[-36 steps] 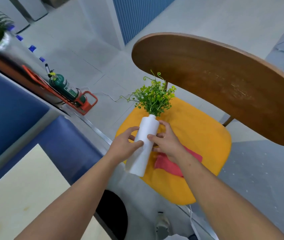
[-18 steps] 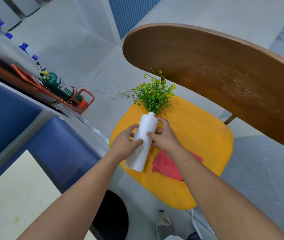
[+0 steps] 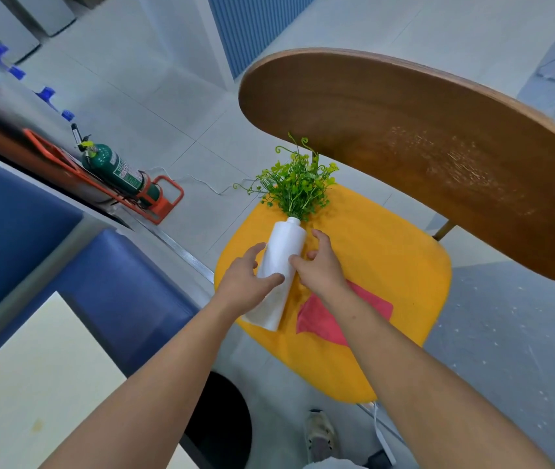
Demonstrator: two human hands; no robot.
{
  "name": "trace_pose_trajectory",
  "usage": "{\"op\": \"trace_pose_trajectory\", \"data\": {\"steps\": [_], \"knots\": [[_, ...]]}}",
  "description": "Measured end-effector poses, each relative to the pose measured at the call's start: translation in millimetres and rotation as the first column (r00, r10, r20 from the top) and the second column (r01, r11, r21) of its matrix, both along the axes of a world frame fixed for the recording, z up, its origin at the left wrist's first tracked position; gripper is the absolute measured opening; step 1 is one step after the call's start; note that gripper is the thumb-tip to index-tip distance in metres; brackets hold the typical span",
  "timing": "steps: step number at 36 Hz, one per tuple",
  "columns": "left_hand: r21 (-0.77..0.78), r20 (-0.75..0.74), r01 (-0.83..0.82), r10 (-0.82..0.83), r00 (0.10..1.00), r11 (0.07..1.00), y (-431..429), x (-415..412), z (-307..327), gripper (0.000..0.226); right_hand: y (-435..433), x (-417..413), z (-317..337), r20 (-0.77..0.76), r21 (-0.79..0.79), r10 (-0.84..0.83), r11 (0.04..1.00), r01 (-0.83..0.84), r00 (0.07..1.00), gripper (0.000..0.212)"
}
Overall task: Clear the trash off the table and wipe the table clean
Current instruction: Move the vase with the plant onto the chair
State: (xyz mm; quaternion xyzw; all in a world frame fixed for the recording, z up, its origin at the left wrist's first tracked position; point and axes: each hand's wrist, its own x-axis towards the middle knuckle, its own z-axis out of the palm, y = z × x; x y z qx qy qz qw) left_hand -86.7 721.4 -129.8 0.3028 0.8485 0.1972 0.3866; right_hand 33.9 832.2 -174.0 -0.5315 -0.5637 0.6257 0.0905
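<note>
"Table (image 3: 49,367) first: where is it in all this?"

"Down at seven o'clock in the head view. It has a pale top with a faint yellowish smear near its lower edge. No trash shows on the part in view, though most of it is out of frame."

"And the hands?"

"Both are out over a yellow chair seat (image 3: 387,265) at the centre, on a white vase (image 3: 282,265) of green sprigs (image 3: 298,187). The vase is tilted, neck toward twelve o'clock and foot toward six, near the seat's front edge. Whether the foot rests on the cushion I cannot tell. The left hand (image 3: 245,282) is wrapped round its middle, thumb across the front. The right hand (image 3: 320,269) has its thumb against the vase's three o'clock side, fingers curled just beside it — whether they grip I cannot tell."

"So which step?"

"Clearing, I'd judge: the vase goes onto the chair so the top can be wiped. A pink cloth (image 3: 320,323) lies on the seat at the vase's four o'clock, partly under the right wrist."

"Next?"

"Stand the vase steady — it looks top-heavy on a soft cushion. Then let go, pinch up the cloth and turn to seven o'clock for that smear."
</note>
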Motion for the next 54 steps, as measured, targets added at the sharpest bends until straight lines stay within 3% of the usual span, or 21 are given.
{"op": "trace_pose_trajectory", "data": {"steps": [17, 34, 44, 54], "knots": [[0.034, 0.003, -0.071, 0.071, 0.997, 0.997, -19.0, 3.8, 12.5, 0.087, -14.0, 6.3, 13.3, -0.008, 0.098, 0.011, 0.995, -0.011, 1.000, 0.077], [0.247, -0.143, -0.135, 0.174, 0.974, 0.960, -100.4, -2.0, 73.9, 0.075, -67.5, 21.4, 75.7, -0.079, 0.288, 0.053, 0.957, -0.028, 0.996, 0.070], [0.395, -0.155, -0.269, 0.352, 0.923, 0.878, -241.5, 4.9, 132.2, 0.071, -185.2, -0.8, 139.6, -0.131, 0.426, 0.209, 0.895, -0.135, 0.969, 0.067], [0.430, -0.189, -0.450, 0.565, 0.803, 0.783, -433.8, 18.4, 170.1, 0.071, -360.8, -21.7, 190.9, -0.170, 0.490, 0.471, 0.803, -0.340, 0.866, 0.067]]}}
